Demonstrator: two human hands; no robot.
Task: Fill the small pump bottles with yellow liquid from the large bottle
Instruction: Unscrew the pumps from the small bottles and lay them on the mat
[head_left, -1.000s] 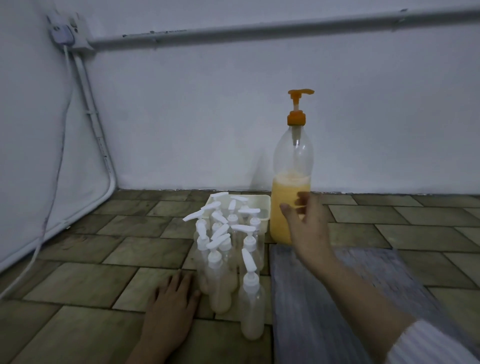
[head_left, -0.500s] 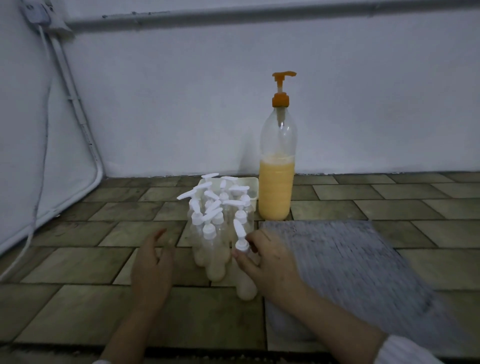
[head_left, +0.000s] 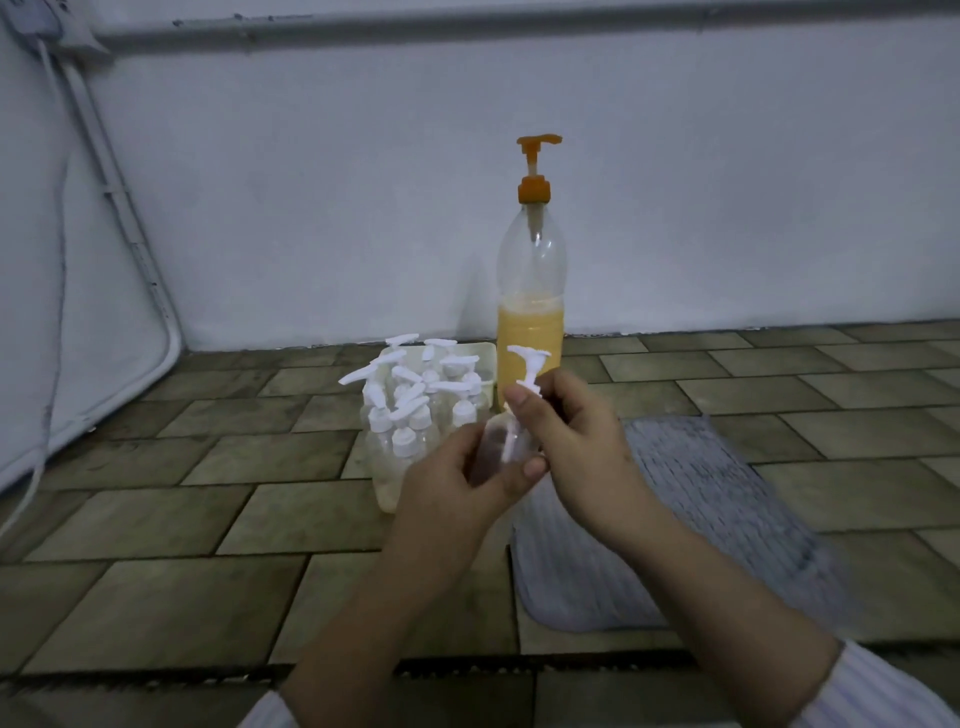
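Small clear plastic pump bottle (head_left: 501, 441) w/ white pump head is held up in front of the tall clear bottle of yellow liquid w/ orange pump (head_left: 530, 332). Left hand (head_left: 457, 483) wraps its body; right hand (head_left: 571, 441) pinches the white collar. Risk: slick thin plastic, could slip or squash if squeezed during unscrewing; an elbow could topple the cluster of small white-capped bottles (head_left: 415, 410) just left. Grey ribbed mat (head_left: 701, 509) on matte stone tiles.

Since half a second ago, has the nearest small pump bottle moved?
Yes. The small pump bottle has left the floor beside the cluster of bottles; both hands hold it up before the large bottle.
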